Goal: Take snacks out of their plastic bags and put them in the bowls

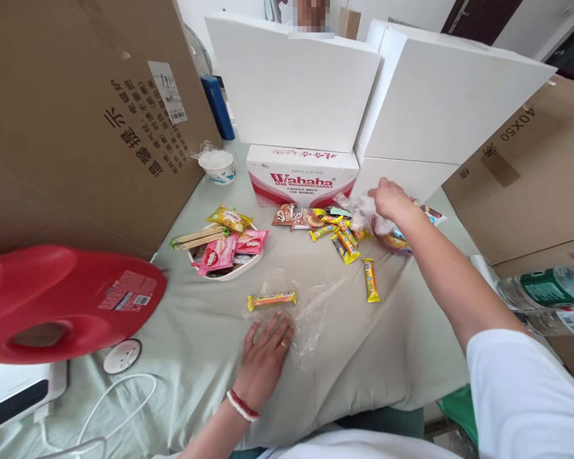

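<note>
My left hand (265, 350) lies flat on the cloth, fingers stretched over the near edge of a clear plastic film (313, 319). Just beyond its fingertips, a yellow-wrapped snack bar (272, 300) rests on that film. Farther off to the right, my right hand (391, 203) is closed on a crumpled clear plastic bag (362, 210), its fingertips partly hidden. Below this hand is a bowl of packaged snacks (395, 243), mostly covered by my wrist and the plastic. A pile of yellow snack bars (345, 237) lies left of it, and a single yellow bar (371, 280) sits nearer me.
A white dish (234, 274) holds pink and yellow snack packets and sticks. Behind stand a Wahaba carton (303, 178) and white boxes (296, 83). Left are a paper cup (219, 169), red jug (71, 299) and white cable (119, 376); bottles (550, 287) lie right. A person is partly visible beyond.
</note>
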Tool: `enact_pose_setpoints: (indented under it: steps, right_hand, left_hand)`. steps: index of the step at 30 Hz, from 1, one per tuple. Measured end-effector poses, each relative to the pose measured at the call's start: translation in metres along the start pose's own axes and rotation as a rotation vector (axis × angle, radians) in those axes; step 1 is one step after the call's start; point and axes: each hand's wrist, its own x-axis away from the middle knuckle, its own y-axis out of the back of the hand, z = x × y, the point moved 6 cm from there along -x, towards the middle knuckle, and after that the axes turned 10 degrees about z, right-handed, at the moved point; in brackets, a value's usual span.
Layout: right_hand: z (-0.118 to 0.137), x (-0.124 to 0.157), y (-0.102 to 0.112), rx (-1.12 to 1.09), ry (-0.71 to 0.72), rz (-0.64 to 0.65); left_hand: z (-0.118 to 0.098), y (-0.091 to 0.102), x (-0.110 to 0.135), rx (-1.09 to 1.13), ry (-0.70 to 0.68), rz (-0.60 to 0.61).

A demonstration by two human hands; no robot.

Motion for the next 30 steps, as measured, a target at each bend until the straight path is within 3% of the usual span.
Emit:
enact_pose_setpoints:
  steps: [4, 7, 10, 15, 17, 20, 21, 22, 25, 27, 30]
  right_hand:
    - [0.028, -0.040, -0.014, 0.013, 0.005, -0.021]
    - [0.046, -0.037, -0.046, -0.016, -0.029, 0.042]
    - [0.049, -0.034, -0.062, -0.018, -0.037, 0.102]
    - [0.031, -0.043, -0.032, -0.031, 0.080, 0.249]
    - [0.026, -0.030, -0.008, -0.069, 0.156, 0.187]
    - [0.035, 0.034, 0.019, -0.233, 0.182, -0.155]
    - [0.045, 0.067, 0.016, -0.315, 0.171, -0.238]
    - [0.060, 0.101, 0.004, -0.395, 0.196, -0.243]
    - [0.137, 0.211, -0.067, -0.538, 0.611, 0.028]
    - [0.174, 0.278, -0.120, -0.565, 0.895, 0.221]
    - [0.169, 0.332, -0.174, -0.619, 0.873, 0.304]
  left_hand:
    - [-0.033, -0.001, 0.011, 0.021, -0.135, 0.006]
    - [-0.051, 0.006, 0.022, 0.035, -0.170, -0.048]
    - [-0.047, 0.014, 0.023, 0.036, -0.098, -0.082]
    - [-0.018, 0.003, -0.003, 0.005, 0.006, 0.059]
    - [-0.011, -0.005, -0.013, 0.016, 0.019, 0.102]
    - [-0.013, -0.012, -0.020, 0.035, 0.085, 0.116]
    - [-0.016, -0.014, -0.021, 0.041, 0.108, 0.114]
    - [-0.020, -0.014, -0.021, 0.045, 0.131, 0.112]
    - [-0.029, -0.018, -0.018, 0.062, 0.208, 0.109]
    - [-0.029, -0.022, -0.016, 0.086, 0.258, 0.108]
    - [-0.018, -0.027, -0.012, 0.150, 0.293, 0.097]
